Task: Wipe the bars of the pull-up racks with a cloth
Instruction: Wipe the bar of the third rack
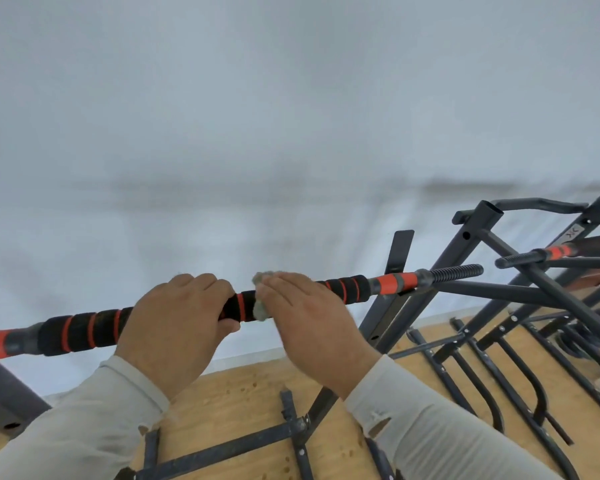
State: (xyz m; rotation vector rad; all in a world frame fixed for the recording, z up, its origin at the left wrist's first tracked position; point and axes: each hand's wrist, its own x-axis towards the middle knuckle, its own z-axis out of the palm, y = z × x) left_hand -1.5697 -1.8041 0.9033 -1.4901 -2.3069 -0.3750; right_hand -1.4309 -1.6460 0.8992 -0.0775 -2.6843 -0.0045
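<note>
Hands in pale grey sleeves meet on a pull-up bar (94,325) padded in black foam with orange rings, which slants across the lower frame. Left hand (174,327) curls around the foam grip, thumb tucked beneath. Right hand (302,317) lies over a small grey cloth (260,308), pressing it against the bar just beside the left; its fingers bend over the far side. More dark metal racks (520,282) stand at right on a wooden floor (243,389).
</note>
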